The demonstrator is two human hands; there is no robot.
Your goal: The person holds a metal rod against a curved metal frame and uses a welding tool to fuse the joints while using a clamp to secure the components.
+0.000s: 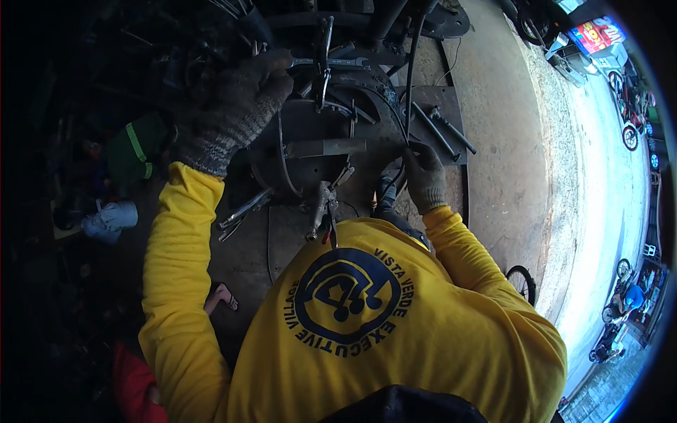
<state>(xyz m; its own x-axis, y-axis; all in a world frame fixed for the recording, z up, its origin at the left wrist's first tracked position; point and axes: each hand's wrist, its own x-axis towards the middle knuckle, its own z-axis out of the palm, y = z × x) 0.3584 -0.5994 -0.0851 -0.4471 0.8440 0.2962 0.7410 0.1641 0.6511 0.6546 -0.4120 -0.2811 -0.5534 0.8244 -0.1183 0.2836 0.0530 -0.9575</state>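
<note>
My left hand (243, 106), in a dark knit glove, is closed at the near end of a shiny wrench (342, 63). The wrench lies across an upright locking clamp (324, 74) at the far side of the steel work. My right hand (426, 180), also gloved, is closed around a black cable (409, 88) that comes down from above. Between my hands is a dark metal assembly with a curved steel band (283, 158) and a flat bar (324, 147). More locking pliers (244, 213) grip its near left edge, and a metal clamp (323, 209) sits nearest my body.
Two metal rods (441, 132) lie on a steel plate right of the work. Dark tubing (384, 17) crosses the far side. A green item (132, 151) and a pale cloth-like bundle (111, 220) are at left. Another person's foot (226, 296) shows lower left. A bright street with motorcycles borders the right.
</note>
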